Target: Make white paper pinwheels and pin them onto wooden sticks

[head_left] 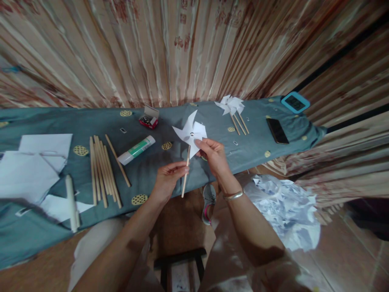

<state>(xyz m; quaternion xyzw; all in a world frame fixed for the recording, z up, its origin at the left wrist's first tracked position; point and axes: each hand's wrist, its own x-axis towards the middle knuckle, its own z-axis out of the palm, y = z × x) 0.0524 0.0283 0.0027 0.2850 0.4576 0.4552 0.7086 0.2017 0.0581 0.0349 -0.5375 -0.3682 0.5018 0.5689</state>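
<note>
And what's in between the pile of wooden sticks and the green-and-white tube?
One loose wooden stick lies between the pile of wooden sticks and the green-and-white tube. The head view shows it.

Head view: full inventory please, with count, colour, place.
Held pinwheel: 1, white, between the hands
Its stick: 1, tan, below it
Other pinwheels: at least 2, white, back right
Spare sticks: several, tan, left
Glue: 1, white-green, centre-left
Box: 1, red, open, back centre
Paper: several, white, far left
Tool, type unclear: 1, white, front left
Phone: 1, dark, right
Display: 1, blue-framed, right end
Cloth: 1, grey-green, under everything
Curtain: tan-red, behind
Scraps: many, white, lower right
Stool: 1, dark, bottom
Shoe: 1, grey, below cloth
Bracelet: 1, silver, right wrist
Left hand: 1, on stick
Right hand: 1, on pinwheel
</note>
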